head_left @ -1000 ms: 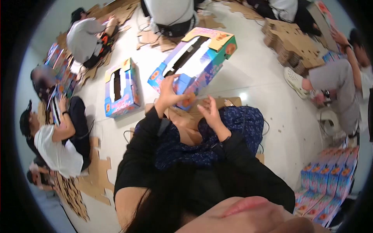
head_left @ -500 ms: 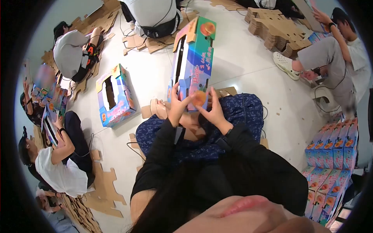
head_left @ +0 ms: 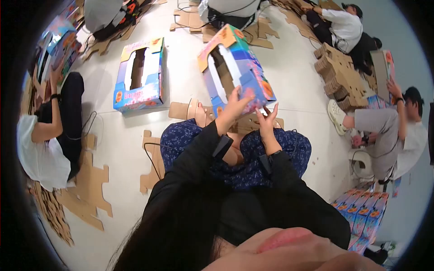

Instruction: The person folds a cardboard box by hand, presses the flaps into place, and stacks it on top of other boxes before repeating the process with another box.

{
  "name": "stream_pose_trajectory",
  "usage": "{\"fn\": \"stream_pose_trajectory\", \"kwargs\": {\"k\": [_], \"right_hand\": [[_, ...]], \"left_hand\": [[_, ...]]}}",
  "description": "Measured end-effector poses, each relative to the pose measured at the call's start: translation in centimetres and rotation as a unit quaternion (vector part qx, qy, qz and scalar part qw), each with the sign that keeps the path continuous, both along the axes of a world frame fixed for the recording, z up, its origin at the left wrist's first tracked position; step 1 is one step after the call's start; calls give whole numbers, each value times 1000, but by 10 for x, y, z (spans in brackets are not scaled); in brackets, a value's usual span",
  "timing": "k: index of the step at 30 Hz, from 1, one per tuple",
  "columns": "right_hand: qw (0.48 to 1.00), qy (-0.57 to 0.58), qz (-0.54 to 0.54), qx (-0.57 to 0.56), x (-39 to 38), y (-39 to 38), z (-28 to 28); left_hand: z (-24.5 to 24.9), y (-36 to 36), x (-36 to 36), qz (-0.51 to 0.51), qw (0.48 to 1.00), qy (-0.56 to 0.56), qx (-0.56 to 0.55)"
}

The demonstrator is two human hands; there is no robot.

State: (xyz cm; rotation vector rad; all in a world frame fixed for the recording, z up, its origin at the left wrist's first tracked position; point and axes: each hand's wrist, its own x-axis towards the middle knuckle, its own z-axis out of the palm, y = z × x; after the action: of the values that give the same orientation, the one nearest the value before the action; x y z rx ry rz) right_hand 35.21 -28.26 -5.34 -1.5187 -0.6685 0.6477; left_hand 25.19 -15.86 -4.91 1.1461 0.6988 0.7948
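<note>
A colourful printed cardboard box [head_left: 258, 74] with a long cut-out in its top sits at an angle in front of me. My left hand [head_left: 235, 107] is on its near end, fingers closed over the edge and slightly blurred. Right by the near right corner of the box, my right hand [head_left: 267, 123] has its fingers spread and its palm facing inward. To the left, a second printed box [head_left: 159, 86] of the same kind stands on the floor, its cut-out facing up.
Flat brown cardboard pieces [head_left: 88, 187] lie on the floor at left. A stack of cardboard sheets [head_left: 341, 79] is at right. Rows of finished-looking printed boxes [head_left: 361, 212] stand lower right. Several people sit around, one in grey trousers [head_left: 375, 122] at right.
The box in front of me has turned and tipped so its top opening shows more widely. My right hand has come off its side, fingers now spread. The view has shifted.
</note>
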Motion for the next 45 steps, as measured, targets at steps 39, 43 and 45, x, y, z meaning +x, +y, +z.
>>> {"fn": "stream_pose_trajectory", "kwargs": {"k": [39, 43, 45], "right_hand": [[736, -495, 64, -457, 132, 48, -44], [771, -447, 149, -427, 209, 43, -57], [770, -432, 188, -430, 234, 37, -60]], "left_hand": [[21, 49, -44, -20, 998, -37, -53], [21, 51, -40, -28, 999, 1, -39], [23, 52, -40, -30, 999, 32, -28]]}}
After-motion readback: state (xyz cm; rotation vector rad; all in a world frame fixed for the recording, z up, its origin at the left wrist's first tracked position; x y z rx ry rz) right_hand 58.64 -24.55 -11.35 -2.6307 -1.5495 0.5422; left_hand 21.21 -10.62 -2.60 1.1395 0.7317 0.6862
